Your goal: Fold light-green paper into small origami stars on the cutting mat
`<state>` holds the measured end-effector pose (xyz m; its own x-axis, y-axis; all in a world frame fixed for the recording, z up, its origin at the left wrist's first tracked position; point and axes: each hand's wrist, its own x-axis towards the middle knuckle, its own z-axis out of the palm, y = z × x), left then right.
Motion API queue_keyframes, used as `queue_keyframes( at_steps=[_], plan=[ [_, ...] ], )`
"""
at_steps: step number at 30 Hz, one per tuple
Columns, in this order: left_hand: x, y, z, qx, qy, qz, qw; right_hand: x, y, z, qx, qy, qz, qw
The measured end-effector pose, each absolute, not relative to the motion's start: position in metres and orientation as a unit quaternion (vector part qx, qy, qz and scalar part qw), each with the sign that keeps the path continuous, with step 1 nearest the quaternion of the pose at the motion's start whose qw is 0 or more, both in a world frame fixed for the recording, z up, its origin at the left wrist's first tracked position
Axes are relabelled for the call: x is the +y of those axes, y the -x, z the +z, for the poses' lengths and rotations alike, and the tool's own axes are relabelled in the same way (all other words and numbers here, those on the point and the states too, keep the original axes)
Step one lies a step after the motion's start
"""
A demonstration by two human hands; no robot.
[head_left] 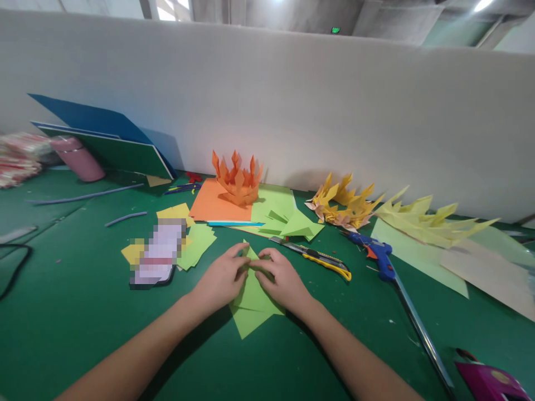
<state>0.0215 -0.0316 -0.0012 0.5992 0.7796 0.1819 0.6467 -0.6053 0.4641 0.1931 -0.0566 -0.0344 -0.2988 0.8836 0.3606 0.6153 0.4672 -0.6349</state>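
i have the left hand (223, 277) and right hand (286, 278) on the light green paper (253, 320), which lies between them on the worktop (200, 362). each grip is half curled, fingertips near the paper's upper point; i can't tell whether either pinches it. the yellow-handled cutter (328, 264) lies near the right hand.

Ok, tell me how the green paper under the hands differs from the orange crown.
The green paper lies low; the orange crown stands up in spikes. The left hand and right hand touch the green paper; neither touches the orange crown. The green paper is lime, the orange crown bright orange. Both are folded and have pointed parts.
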Motion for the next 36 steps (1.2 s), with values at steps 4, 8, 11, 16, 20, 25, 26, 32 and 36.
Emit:
queue_keyframes(
  at_steps=[4,8,11,16,20,25,26,32,36],
  plan=[
    [-0.029,-0.020,0.004,0.438,-0.859,0.162,0.208,-0.056,-0.193,-0.035,-0.787,0.478,0.188,0.342],
    [-0.028,-0.017,0.015,0.433,-0.868,0.088,0.226,-0.057,-0.193,-0.034,-0.787,0.480,0.187,0.340],
    [-0.025,-0.012,0.016,0.397,-0.891,0.079,0.206,-0.057,-0.193,-0.035,-0.786,0.479,0.187,0.342],
    [-0.019,-0.005,0.008,0.345,-0.917,0.087,0.178,-0.057,-0.193,-0.035,-0.787,0.476,0.182,0.347],
    [-0.018,-0.004,0.008,0.353,-0.917,0.079,0.171,-0.057,-0.193,-0.035,-0.796,0.469,0.166,0.344],
    [-0.018,-0.005,0.009,0.355,-0.915,0.078,0.178,-0.057,-0.194,-0.036,-0.808,0.459,0.149,0.338],
    [-0.018,-0.004,0.009,0.354,-0.915,0.076,0.180,-0.057,-0.195,-0.036,-0.809,0.459,0.148,0.337],
    [-0.018,-0.002,0.013,0.350,-0.915,0.064,0.192,-0.057,-0.194,-0.035,-0.812,0.461,0.144,0.327],
    [-0.015,0.001,0.013,0.338,-0.918,0.063,0.199,-0.057,-0.194,-0.035,-0.813,0.462,0.143,0.325]
  ],
)
